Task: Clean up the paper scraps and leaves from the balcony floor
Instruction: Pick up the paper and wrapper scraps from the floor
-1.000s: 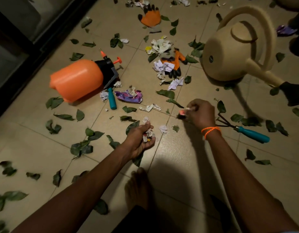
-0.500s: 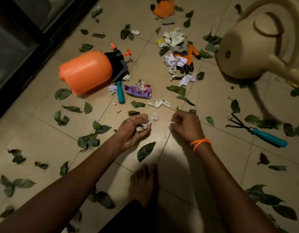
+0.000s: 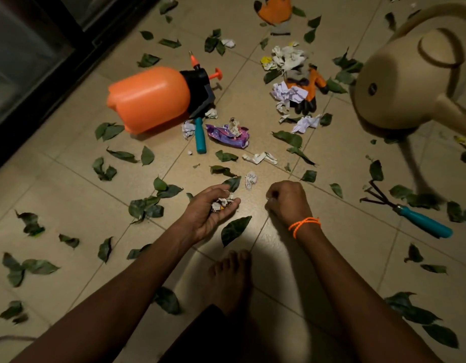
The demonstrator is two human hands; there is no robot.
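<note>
You are cupping a wad of scraps (image 3: 222, 203) in your left hand (image 3: 209, 212), palm up and fingers curled, so it is serving as a collecting bowl just above the floor (image 3: 292, 258). Your right hand (image 3: 286, 201) is hanging beside it, curled into a fist over the tiles; whether it is pinching a scrap, I cannot tell. A crumpled ball (image 3: 251, 180) is lying just ahead, between both hands, likely the next pick. Leaves (image 3: 234, 230) are lying scattered all around, one just under your left hand. Farther out, more paper (image 3: 289, 91) is piling on a glove (image 3: 309, 93), between the sprayer (image 3: 150, 98) and watering can (image 3: 399, 82).
</note>
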